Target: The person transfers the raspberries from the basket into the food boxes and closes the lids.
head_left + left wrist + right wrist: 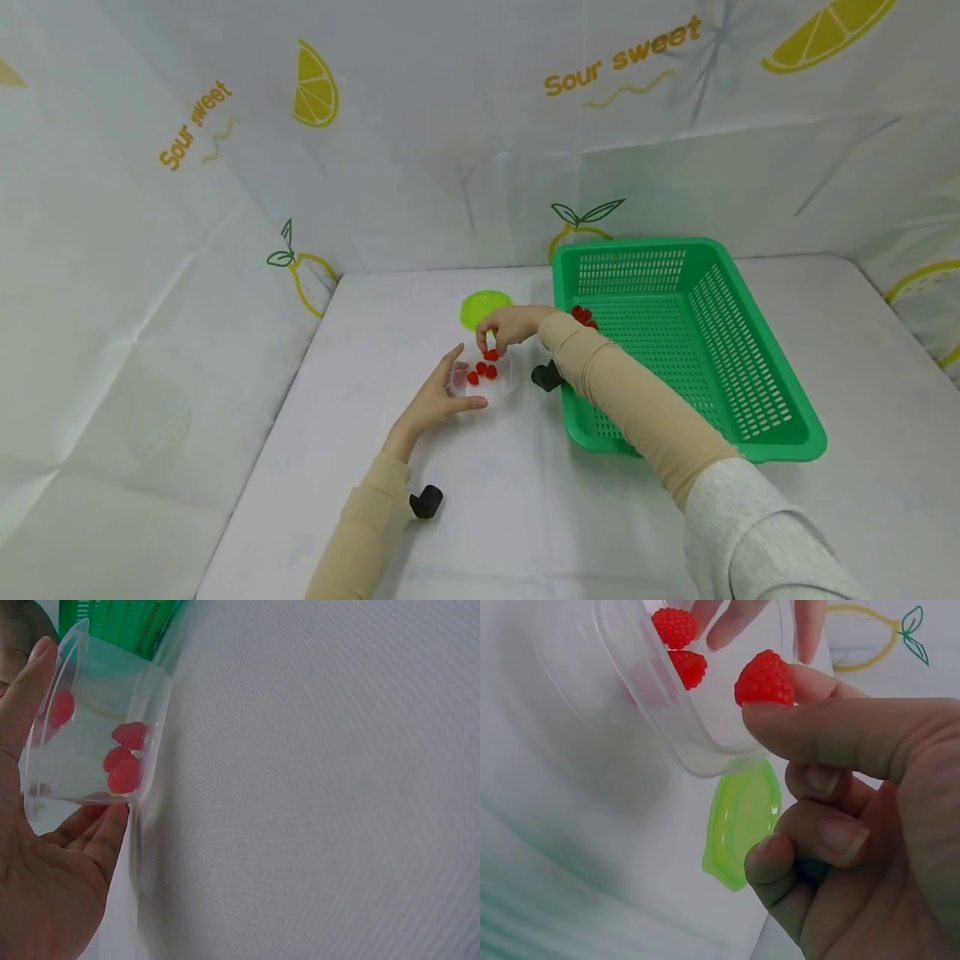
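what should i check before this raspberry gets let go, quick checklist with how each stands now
1. Raspberry gripped: ok, the right hand pinches it with thumb and finger.
2. Clear container steadied: ok, the left hand holds it.
3. Container uncovered: ok, the green lid lies off it.
4. Room inside: ok, only three raspberries lie at the bottom.
5. Gap between held raspberry and rim: cannot tell.
6. Green basket emptied of raspberries: not ok, some red ones show inside near the sleeve.
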The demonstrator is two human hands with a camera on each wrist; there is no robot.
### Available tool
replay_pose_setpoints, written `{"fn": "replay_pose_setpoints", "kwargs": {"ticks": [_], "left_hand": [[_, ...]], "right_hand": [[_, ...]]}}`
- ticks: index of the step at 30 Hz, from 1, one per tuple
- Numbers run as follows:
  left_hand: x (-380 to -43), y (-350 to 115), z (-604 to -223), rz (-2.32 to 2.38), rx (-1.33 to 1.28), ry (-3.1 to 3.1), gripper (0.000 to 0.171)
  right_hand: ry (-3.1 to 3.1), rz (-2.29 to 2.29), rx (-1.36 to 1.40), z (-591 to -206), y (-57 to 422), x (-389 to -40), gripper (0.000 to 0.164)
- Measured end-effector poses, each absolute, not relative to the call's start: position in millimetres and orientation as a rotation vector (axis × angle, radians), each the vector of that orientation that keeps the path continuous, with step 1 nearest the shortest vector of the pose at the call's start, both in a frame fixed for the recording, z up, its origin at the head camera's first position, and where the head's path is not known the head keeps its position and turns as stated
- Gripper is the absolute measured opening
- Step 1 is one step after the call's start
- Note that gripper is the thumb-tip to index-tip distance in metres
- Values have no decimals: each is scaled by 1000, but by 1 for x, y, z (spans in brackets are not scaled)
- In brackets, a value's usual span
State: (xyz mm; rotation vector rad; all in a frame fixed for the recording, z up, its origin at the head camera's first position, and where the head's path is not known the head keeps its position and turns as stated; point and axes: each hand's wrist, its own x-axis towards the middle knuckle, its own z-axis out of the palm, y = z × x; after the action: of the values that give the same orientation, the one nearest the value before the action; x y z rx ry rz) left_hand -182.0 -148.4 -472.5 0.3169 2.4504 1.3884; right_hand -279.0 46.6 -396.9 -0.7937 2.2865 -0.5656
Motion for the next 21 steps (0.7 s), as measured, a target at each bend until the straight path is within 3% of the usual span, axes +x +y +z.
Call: {"fn": "replay_pose_setpoints", "kwargs": {"ticks": [21], "left_hand": [[-183, -148, -474, 1390, 328, 2467, 98]], "right_hand": [[2272, -470, -686, -398, 44, -272, 19]]}}
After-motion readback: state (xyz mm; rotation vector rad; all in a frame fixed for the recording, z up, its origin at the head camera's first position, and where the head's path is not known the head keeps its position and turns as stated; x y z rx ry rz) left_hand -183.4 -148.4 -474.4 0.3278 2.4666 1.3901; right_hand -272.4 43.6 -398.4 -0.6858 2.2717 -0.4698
